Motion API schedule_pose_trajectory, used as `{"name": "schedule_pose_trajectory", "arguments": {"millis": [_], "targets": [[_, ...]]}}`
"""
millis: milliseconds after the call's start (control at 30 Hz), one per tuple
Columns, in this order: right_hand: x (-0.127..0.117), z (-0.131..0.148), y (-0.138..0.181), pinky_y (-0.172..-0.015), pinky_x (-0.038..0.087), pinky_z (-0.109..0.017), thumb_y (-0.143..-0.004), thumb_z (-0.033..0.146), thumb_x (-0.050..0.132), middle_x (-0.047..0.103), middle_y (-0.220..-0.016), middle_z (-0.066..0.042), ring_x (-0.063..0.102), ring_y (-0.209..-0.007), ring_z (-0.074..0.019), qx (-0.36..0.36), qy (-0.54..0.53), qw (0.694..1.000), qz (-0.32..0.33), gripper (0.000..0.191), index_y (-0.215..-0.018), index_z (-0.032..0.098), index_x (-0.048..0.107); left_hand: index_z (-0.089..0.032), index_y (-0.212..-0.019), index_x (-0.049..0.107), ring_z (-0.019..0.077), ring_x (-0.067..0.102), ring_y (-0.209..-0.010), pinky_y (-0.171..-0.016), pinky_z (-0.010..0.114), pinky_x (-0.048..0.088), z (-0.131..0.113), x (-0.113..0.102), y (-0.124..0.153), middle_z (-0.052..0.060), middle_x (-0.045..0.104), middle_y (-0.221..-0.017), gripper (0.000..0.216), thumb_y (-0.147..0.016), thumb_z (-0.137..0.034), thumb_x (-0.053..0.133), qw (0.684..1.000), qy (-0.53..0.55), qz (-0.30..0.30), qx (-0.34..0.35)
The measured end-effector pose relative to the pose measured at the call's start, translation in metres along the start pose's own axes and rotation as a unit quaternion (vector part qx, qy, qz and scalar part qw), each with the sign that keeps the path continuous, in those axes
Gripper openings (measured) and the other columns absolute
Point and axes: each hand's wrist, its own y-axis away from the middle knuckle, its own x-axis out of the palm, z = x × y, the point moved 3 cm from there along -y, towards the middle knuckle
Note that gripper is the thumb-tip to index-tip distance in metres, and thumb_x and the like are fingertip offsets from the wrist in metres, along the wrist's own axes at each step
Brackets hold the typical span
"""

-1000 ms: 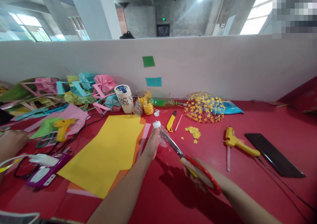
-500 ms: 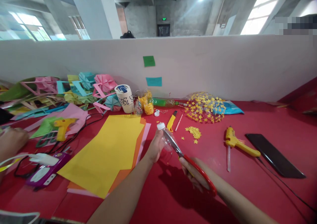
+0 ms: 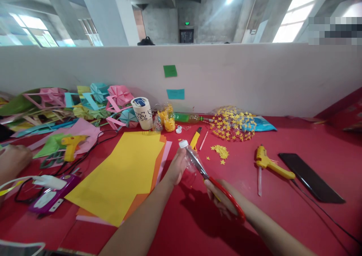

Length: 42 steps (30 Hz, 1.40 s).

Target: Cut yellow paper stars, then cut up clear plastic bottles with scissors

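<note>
My left hand (image 3: 177,166) is closed round a clear plastic bottle top (image 3: 191,165) with a white cap (image 3: 183,144). In my right hand (image 3: 220,198) are red-handled scissors (image 3: 226,193), pointing up and to the left. Their metal blades lie along the clear plastic, close to the cap; I cannot tell how far apart the blades are. Beyond my hands lie a yellow utility knife (image 3: 195,138), a striped straw (image 3: 203,140) and a small heap of yellow paper stars (image 3: 220,151).
Left are stacked coloured sheets (image 3: 121,173), a purple power strip (image 3: 55,195), a glue gun (image 3: 72,145) and another person's hand (image 3: 17,158). Right are a second glue gun (image 3: 271,164) and a dark phone-like slab (image 3: 311,178). A star-covered clear ball (image 3: 233,124) sits near the pale partition (image 3: 240,74).
Almost nothing differs. The view has shifted very slightly, while both hands, the bottle top and the scissors keep nearly the same position.
</note>
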Motion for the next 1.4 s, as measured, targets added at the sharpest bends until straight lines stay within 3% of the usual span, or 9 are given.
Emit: {"name": "schedule_pose_trajectory", "arguments": {"millis": [133, 267, 400, 500, 733, 933, 1400], "targets": [[-0.004, 0.004, 0.007, -0.034, 0.037, -0.017, -0.086, 0.074, 0.042, 0.041, -0.041, 0.009, 0.041, -0.030, -0.0071, -0.010, -0.002, 1.000, 0.017, 0.057, -0.073, 0.020, 0.051, -0.018, -0.103, 0.062, 0.0233, 0.069, -0.099, -0.091, 0.039, 0.052, -0.016, -0.009, -0.006, 0.008, 0.072, -0.098, 0.029, -0.089, -0.043, 0.060, 0.997, 0.056, -0.055, 0.008], [-0.024, 0.010, 0.013, -0.038, 0.034, -0.018, -0.083, 0.079, 0.043, 0.042, -0.048, 0.009, 0.042, -0.037, -0.0074, -0.082, 0.050, 0.995, 0.005, 0.061, -0.080, 0.019, 0.051, -0.017, -0.096, 0.062, 0.0226, 0.071, -0.091, -0.088, 0.042, 0.055, -0.030, -0.021, -0.013, 0.007, 0.073, -0.093, 0.020, -0.091, -0.036, 0.056, 0.985, 0.129, -0.110, 0.004], [-0.042, 0.010, 0.017, -0.042, 0.035, -0.019, -0.086, 0.076, 0.045, 0.046, -0.055, 0.006, 0.047, -0.043, -0.0086, -0.086, 0.170, 0.982, 0.014, 0.057, -0.077, 0.019, 0.050, -0.015, -0.090, 0.063, 0.0232, 0.071, -0.085, -0.088, 0.045, 0.055, -0.035, -0.025, -0.013, 0.008, 0.072, -0.085, 0.026, -0.093, -0.039, 0.052, 0.980, 0.170, -0.106, 0.012], [-0.041, 0.007, 0.018, -0.042, 0.033, -0.018, -0.087, 0.073, 0.048, 0.047, -0.055, 0.004, 0.047, -0.045, -0.0092, -0.068, 0.215, 0.974, 0.032, 0.056, -0.075, 0.019, 0.051, -0.015, -0.087, 0.064, 0.0221, 0.071, -0.083, -0.089, 0.045, 0.055, -0.035, -0.025, -0.012, 0.007, 0.072, -0.082, 0.020, -0.091, -0.032, 0.054, 0.979, 0.174, -0.102, 0.015], [-0.023, 0.008, 0.013, -0.040, 0.033, -0.018, -0.083, 0.081, 0.042, 0.041, -0.050, 0.007, 0.043, -0.041, -0.0079, -0.042, 0.136, 0.989, 0.037, 0.063, -0.074, 0.019, 0.049, -0.015, -0.090, 0.063, 0.0218, 0.071, -0.086, -0.085, 0.038, 0.056, -0.028, -0.023, -0.010, 0.008, 0.073, -0.086, 0.013, -0.087, -0.027, 0.057, 0.980, 0.162, -0.111, -0.019], [-0.017, -0.001, 0.005, -0.035, 0.033, -0.017, -0.078, 0.084, 0.045, 0.042, -0.047, 0.008, 0.041, -0.036, -0.0071, -0.031, 0.069, 0.997, 0.034, 0.066, -0.074, 0.019, 0.051, -0.015, -0.090, 0.063, 0.0231, 0.071, -0.089, -0.087, 0.040, 0.055, -0.022, -0.018, -0.009, 0.009, 0.072, -0.087, 0.015, -0.085, -0.029, 0.060, 0.984, 0.161, -0.075, -0.015], [-0.013, -0.001, 0.005, -0.033, 0.034, -0.017, -0.078, 0.080, 0.048, 0.041, -0.043, 0.009, 0.040, -0.033, -0.0068, -0.024, 0.048, 0.998, 0.030, 0.060, -0.072, 0.020, 0.051, -0.017, -0.091, 0.062, 0.0238, 0.071, -0.087, -0.087, 0.044, 0.055, -0.017, -0.012, -0.006, 0.009, 0.072, -0.092, 0.018, -0.082, -0.032, 0.066, 0.988, 0.145, -0.054, -0.022]]}}
